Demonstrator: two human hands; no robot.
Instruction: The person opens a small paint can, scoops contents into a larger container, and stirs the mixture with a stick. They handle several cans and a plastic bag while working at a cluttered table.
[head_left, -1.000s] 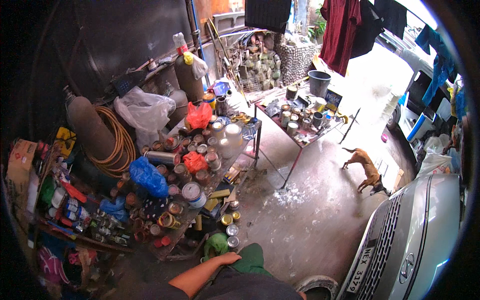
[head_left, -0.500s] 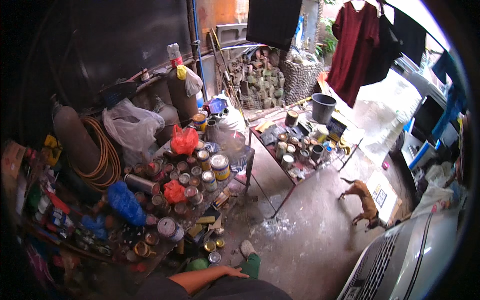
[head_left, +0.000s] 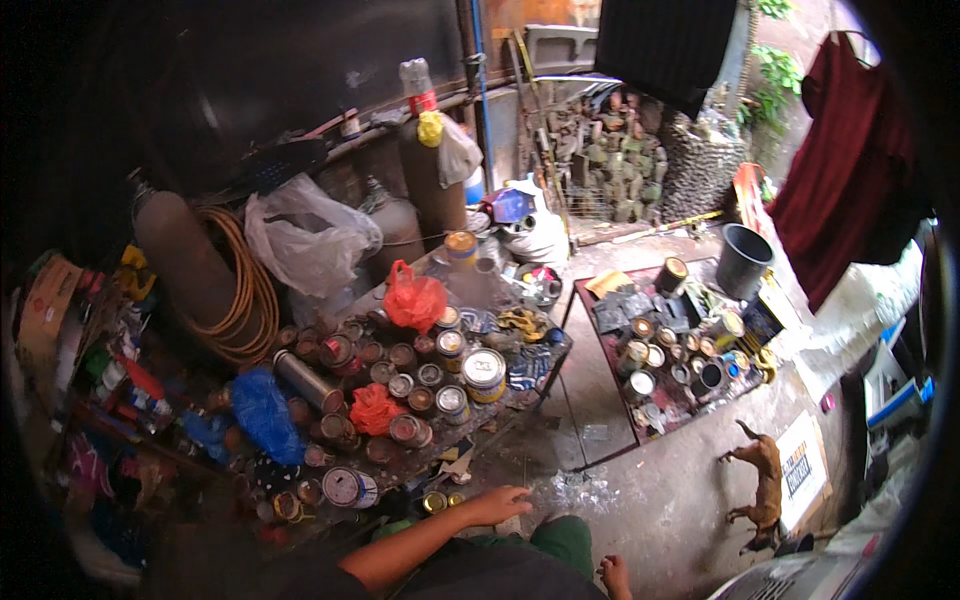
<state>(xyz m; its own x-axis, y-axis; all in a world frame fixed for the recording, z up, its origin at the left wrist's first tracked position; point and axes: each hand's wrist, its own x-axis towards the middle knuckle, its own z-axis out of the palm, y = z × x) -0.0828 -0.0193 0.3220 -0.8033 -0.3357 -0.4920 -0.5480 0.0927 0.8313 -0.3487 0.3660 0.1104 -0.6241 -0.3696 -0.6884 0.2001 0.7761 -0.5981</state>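
Note:
My left hand (head_left: 500, 505) reaches forward over the floor at the lower middle, its fingers loosely stretched and nothing in them. Nearest to it stand two small gold-coloured tins (head_left: 436, 502) by the left table's near edge. Partly cut off by the lower edge, my right hand (head_left: 614, 576) hangs beside my green-clad leg (head_left: 563, 541); its fingers are slightly bent, and no object shows in it. On the left table, paint cans crowd together, among them a large lidded can (head_left: 484, 374) and a white-topped can (head_left: 349, 487). Red plastic bags (head_left: 414, 298) lie among them.
A second low table (head_left: 610, 408) at the right bears several cans and a dark bucket (head_left: 746, 261). A brown dog (head_left: 765, 480) is on the floor beside a printed board (head_left: 803, 472). Gas cylinders (head_left: 180, 260) and a coiled hose (head_left: 262, 310) line the left wall. Part of a vehicle (head_left: 790, 580) shows lower right.
The view has shifted so the tables sit lower and further right. My left hand has come forward off my leg, and my right hand has entered at the lower edge.

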